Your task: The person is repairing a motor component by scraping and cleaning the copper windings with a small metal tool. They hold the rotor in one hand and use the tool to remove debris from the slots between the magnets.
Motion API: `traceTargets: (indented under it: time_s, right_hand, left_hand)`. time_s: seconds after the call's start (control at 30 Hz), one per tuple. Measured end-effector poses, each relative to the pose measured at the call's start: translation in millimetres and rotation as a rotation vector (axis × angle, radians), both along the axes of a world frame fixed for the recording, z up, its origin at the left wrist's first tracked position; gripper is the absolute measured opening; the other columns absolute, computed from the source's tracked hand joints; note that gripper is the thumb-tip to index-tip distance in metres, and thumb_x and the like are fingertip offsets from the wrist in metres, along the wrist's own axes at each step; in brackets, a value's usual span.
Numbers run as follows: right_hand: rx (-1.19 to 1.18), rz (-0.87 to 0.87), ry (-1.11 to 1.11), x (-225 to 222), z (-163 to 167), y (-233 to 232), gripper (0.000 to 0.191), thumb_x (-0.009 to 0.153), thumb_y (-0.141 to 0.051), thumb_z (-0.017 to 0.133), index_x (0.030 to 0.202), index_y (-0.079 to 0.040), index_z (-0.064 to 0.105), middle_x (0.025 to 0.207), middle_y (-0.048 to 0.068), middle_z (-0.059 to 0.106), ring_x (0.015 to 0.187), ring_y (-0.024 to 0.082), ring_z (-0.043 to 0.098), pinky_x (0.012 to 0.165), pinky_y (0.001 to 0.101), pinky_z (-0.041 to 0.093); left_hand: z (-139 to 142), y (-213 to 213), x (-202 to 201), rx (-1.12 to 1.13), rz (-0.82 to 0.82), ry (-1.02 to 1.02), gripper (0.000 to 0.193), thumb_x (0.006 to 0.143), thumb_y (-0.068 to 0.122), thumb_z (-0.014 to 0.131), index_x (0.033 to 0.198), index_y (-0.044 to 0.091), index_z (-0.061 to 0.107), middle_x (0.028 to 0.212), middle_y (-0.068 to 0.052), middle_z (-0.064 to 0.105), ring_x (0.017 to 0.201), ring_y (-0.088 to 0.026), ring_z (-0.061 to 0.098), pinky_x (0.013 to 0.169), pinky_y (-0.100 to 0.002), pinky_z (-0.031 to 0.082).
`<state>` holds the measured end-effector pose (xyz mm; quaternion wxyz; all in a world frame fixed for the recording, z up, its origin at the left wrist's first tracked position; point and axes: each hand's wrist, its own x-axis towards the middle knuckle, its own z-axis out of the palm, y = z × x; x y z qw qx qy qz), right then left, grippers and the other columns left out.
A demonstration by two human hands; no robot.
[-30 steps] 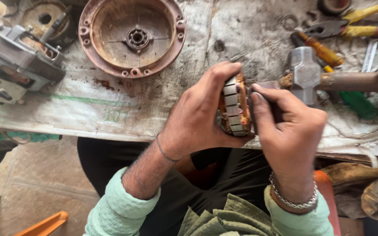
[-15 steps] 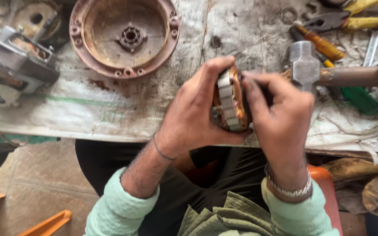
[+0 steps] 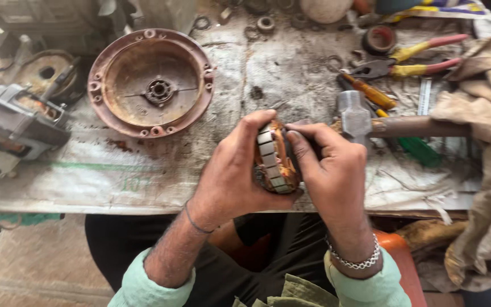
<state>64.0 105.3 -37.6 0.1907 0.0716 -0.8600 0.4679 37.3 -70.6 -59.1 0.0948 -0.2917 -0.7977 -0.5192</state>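
A stator (image 3: pixel 274 159) is being held above the near edge of the bench (image 3: pixel 143 187), just left of a hammer (image 3: pixel 354 120). It is being clamped round its rim by the left hand (image 3: pixel 231 170), while its right face is being pinched at by the right hand (image 3: pixel 328 170), fingers closed on it. It is judged heavy and stiff; the steel rim is being favoured for grip, the copper windings being fragile. A round cover (image 3: pixel 152 82) is lying far left.
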Motion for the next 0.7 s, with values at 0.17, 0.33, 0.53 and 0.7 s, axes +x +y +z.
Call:
traceTargets:
  time_s: [0.17,0.33,0.53,0.7]
  right_hand:
    - [-0.027,0.020,0.005,-2.4,2.6,1.9,0.017,0.097,-0.005,0.070,0.113,0.000,0.074,0.096,0.012,0.081,0.080,0.009,0.074,0.069,0.0242,0.058]
    - [0.022,0.029,0.015,-1.8,8.0,2.3,0.017,0.096,-0.006,0.072,0.111,0.000,0.075,0.092,0.012,0.080,0.079,0.009,0.076,0.067,0.0241,0.057]
    - [0.014,0.011,0.011,1.1,6.4,3.5,0.018,0.094,-0.006,0.072,0.111,-0.002,0.075,0.087,0.012,0.079,0.072,0.008,0.073,0.062,0.0250,0.055]
    - [0.026,0.015,0.052,0.4,4.0,6.8,0.019,0.095,-0.006,0.072,0.112,-0.002,0.075,0.083,0.011,0.077,0.071,0.007,0.071,0.063,0.0255,0.054]
  left_hand:
    - [2.2,0.6,-1.6,-0.034,0.032,0.136,0.112,0.055,0.030,0.102,0.143,0.006,0.037,0.128,-0.018,0.061,0.116,-0.032,0.069,0.098,-0.043,0.061]
    - [2.0,1.3,-0.8,-0.025,0.001,0.032,0.110,0.059,0.031,0.100,0.145,0.007,0.035,0.122,-0.014,0.062,0.112,-0.028,0.072,0.097,-0.039,0.064]
    - [4.8,0.9,0.0,0.000,-0.004,0.021,0.108,0.060,0.029,0.100,0.144,0.008,0.037,0.120,-0.012,0.064,0.110,-0.026,0.073,0.096,-0.040,0.063]
    - [6.6,0.8,1.8,-0.054,0.025,-0.024,0.110,0.058,0.032,0.100,0.144,0.007,0.036,0.118,-0.014,0.064,0.110,-0.027,0.071,0.095,-0.041,0.062]
